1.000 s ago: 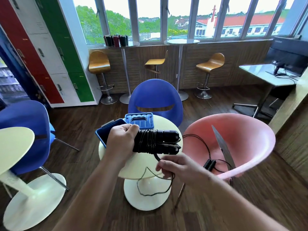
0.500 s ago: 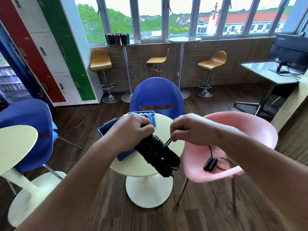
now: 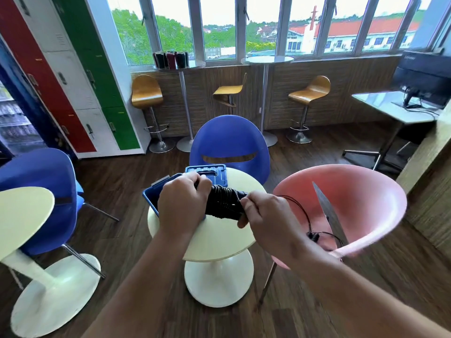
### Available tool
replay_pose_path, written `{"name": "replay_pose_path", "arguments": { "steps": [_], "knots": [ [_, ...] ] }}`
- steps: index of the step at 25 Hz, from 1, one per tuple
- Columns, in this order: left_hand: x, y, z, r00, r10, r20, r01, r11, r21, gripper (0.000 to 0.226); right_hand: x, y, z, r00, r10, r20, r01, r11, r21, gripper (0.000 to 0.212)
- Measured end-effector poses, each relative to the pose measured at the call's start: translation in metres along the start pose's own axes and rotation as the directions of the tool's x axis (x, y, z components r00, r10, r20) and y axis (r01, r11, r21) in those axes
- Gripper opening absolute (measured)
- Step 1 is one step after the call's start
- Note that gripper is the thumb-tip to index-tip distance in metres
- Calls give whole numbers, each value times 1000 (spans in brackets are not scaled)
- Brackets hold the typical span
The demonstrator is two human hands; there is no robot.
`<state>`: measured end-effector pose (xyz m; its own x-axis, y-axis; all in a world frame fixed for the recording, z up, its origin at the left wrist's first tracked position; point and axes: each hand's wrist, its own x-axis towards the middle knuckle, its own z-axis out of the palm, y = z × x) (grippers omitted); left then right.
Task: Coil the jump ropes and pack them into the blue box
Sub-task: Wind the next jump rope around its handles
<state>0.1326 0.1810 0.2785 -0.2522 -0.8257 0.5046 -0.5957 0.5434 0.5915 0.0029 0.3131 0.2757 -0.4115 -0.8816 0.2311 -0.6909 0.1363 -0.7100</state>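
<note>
My left hand point(image 3: 183, 203) grips one end of a black jump rope point(image 3: 222, 202), its handles bundled with cord wound tightly round them. At the bundle's other end my right hand point(image 3: 264, 214) holds the handles and the cord. I hold the bundle level above the round white table point(image 3: 214, 242). The open blue box point(image 3: 149, 196) sits on the table behind my left hand, mostly hidden, with its lid point(image 3: 214, 170) lying at the back. A second black jump rope point(image 3: 314, 234) lies loose in the seat of the pink chair point(image 3: 361, 201).
A blue chair point(image 3: 230, 145) stands behind the table and another blue chair point(image 3: 41, 191) at the left, beside a second white table point(image 3: 23, 213). Bar stools and tall tables line the window wall. A desk with a monitor point(image 3: 424, 86) is at the right.
The bundle has swung from tilted downward to level. My right hand has come down from above the table's right edge to grip the bundle's right end; the loose cord is now wound up.
</note>
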Motion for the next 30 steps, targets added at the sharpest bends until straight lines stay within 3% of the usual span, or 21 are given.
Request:
{"name": "replay_pose_path", "arguments": {
  "steps": [2, 4, 6, 8, 16, 19, 22, 26, 30],
  "knots": [
    [-6, -2, 6, 999, -42, -32, 39, 994, -101, 35, -2, 4, 12, 988, 155, 21, -154, 934, 323, 24],
    [-11, -5, 11, 994, -99, -46, 88, 977, -193, 38, -3, 4, 20, 948, 275, 161, -315, 726, 612, 16],
    [-14, -7, 14, 987, -155, -47, 139, 959, -246, 40, -5, 3, 23, 901, 297, 315, -429, 511, 744, 12],
    [-14, -8, 17, 983, -180, -48, 160, 948, -276, 40, -8, 5, 27, 889, 278, 363, -453, 428, 782, 12],
    [-21, -4, 21, 941, -339, -7, 307, 859, -409, 37, -33, 3, 49, 936, 253, 245, -338, 449, 827, 22],
    [-26, 4, 19, 854, -512, 96, 483, 710, -512, 35, -34, 18, 53, 938, 216, 271, -344, 493, 799, 24],
    [-29, 11, 18, 782, -579, 233, 585, 550, -596, 34, -31, 42, 50, 903, 89, 420, -407, 485, 774, 24],
    [-27, 11, 11, 790, -536, 296, 587, 526, -616, 29, -26, 70, 40, 884, -12, 468, -401, 494, 771, 27],
    [-23, 1, 8, 785, -576, 229, 579, 550, -602, 35, -32, 77, 40, 913, -66, 403, -298, 566, 769, 26]
  ]
}}
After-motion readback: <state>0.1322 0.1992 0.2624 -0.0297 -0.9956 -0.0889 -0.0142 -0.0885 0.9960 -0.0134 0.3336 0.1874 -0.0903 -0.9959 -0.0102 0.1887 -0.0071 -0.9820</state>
